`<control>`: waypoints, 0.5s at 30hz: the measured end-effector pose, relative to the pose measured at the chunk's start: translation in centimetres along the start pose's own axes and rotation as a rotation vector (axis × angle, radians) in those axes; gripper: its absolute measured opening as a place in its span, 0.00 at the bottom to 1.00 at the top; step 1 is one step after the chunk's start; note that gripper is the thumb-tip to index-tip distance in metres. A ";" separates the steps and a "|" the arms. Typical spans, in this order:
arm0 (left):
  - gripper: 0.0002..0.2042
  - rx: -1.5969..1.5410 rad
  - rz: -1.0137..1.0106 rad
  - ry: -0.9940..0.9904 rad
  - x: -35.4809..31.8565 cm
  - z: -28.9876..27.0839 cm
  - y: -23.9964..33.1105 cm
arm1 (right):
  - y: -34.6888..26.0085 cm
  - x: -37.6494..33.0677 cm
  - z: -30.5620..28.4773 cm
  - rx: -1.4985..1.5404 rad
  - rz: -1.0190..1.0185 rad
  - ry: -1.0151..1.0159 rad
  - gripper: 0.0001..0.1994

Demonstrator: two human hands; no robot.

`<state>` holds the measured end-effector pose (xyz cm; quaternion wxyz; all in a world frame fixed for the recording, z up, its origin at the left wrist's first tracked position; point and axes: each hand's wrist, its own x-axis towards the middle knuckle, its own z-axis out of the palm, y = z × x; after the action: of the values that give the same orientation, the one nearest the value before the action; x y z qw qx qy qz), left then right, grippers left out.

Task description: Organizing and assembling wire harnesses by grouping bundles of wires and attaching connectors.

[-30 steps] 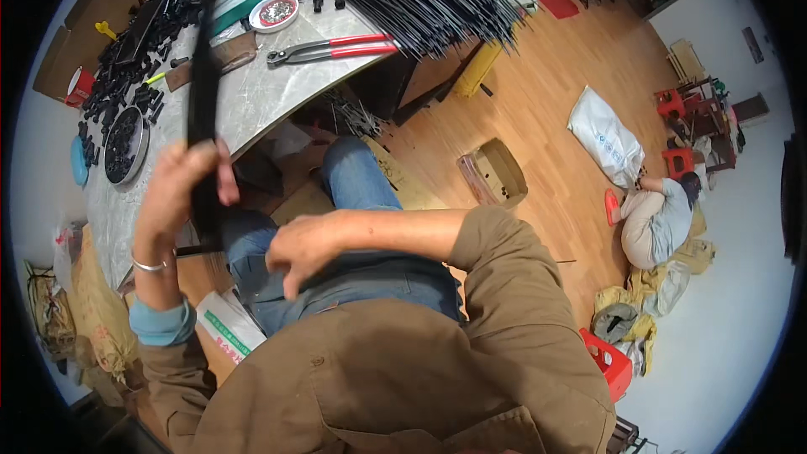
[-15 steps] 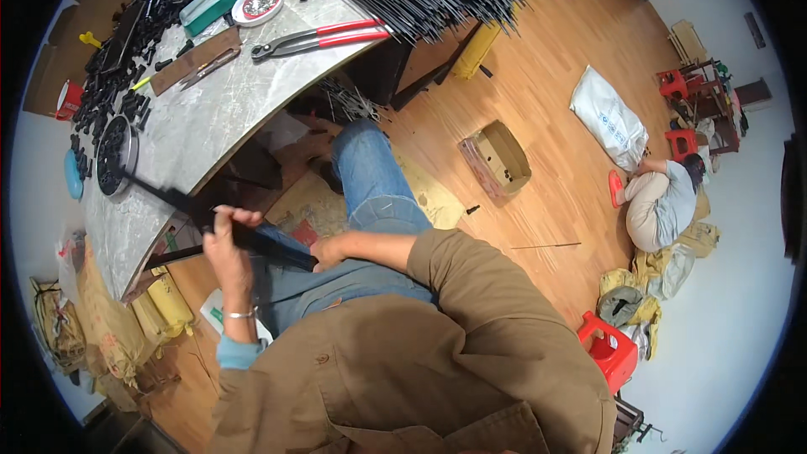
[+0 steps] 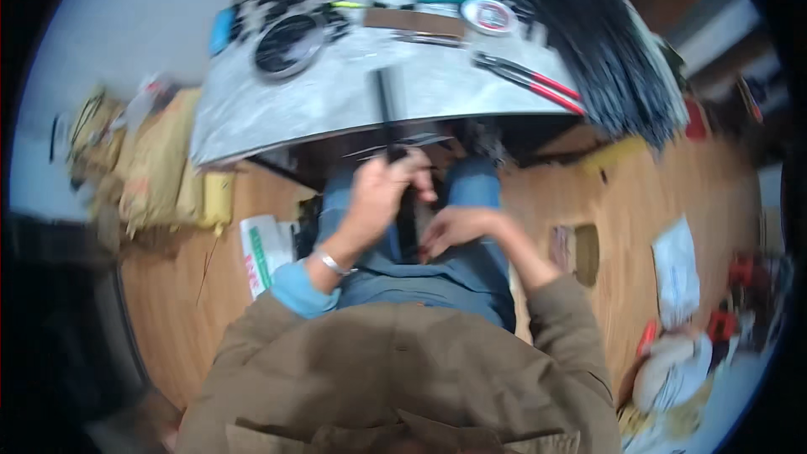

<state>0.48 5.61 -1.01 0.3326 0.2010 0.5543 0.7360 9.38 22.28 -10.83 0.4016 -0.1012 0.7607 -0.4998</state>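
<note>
Head view: left hand [image 3: 380, 193] grips the black strip [image 3: 392, 118], right hand [image 3: 458, 227] pinches its lower end; best kept straight over the tabletop [image 3: 336, 105].

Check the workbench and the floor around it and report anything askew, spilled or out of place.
The bundle of thin black rods fans out over the table's right edge, its tips hanging unsupported. Bags and clutter lie strewn across the wooden floor. The left hand grips a long black strip tilted across the table edge.
</note>
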 end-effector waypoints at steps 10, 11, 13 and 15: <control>0.38 -0.073 -0.091 -0.223 0.8 3.1 -1.1 | -16.6 -9.4 -10.5 0.233 -0.780 0.548 0.30; 0.38 -0.078 -0.083 -0.207 1.0 2.6 -1.3 | -18.3 -9.9 -9.2 0.246 -0.757 0.542 0.31; 0.29 -0.104 -0.141 -0.180 1.2 0.7 -1.8 | -19.9 -11.3 -5.7 0.300 -0.881 0.476 0.31; 0.20 -0.171 -0.171 -0.139 1.2 1.2 -1.6 | -18.4 -12.5 -5.7 0.178 -1.089 0.207 0.30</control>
<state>0.87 7.61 -2.24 0.4476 0.1743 0.4803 0.7339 8.95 24.28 12.04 0.0158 -0.3955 0.5890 -0.7045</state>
